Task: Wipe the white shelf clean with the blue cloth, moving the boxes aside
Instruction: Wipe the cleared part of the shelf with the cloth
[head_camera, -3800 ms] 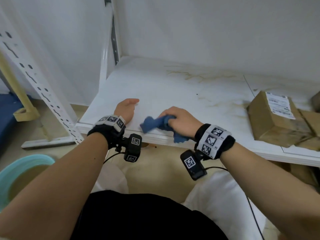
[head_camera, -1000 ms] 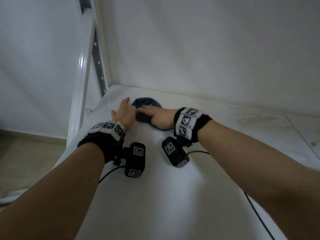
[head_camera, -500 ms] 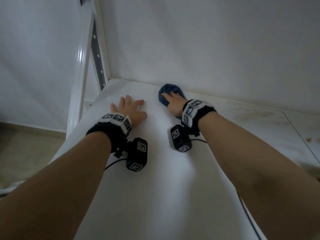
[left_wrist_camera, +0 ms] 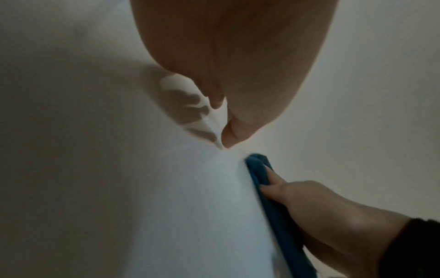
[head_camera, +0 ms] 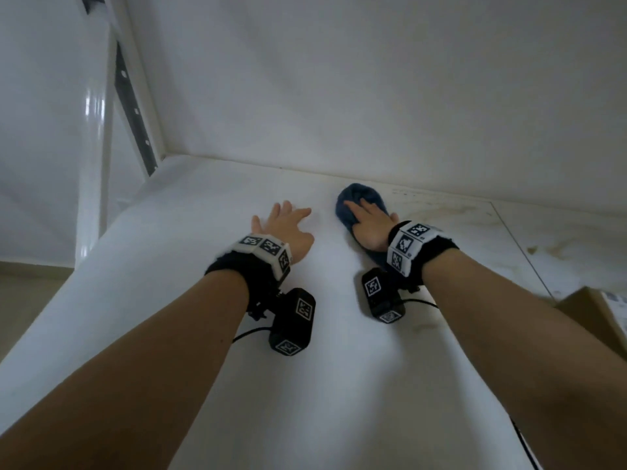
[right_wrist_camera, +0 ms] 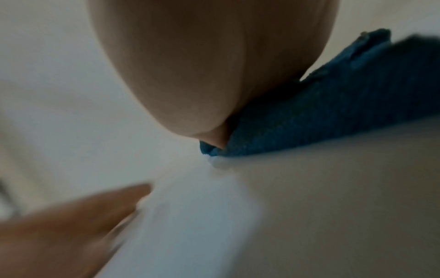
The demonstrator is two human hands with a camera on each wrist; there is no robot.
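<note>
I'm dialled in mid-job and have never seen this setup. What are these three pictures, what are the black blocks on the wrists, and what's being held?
No machine here: a person works with bare hands. The big picture comes from a camera on their head, looking down both arms. The black blocks hanging under the patterned wristbands are small cameras; each gives one close-up, looking along its own hand.

The left hand lies flat with spread fingers on the white shelf, holding nothing. The right hand presses straight fingers on the blue cloth, near the back wall. The left wrist view shows that cloth edge-on under the right hand's fingers; the right wrist view is blurred.

Brownish stains mark the shelf to the right of the cloth, and a cardboard box corner shows at the right edge.
</note>
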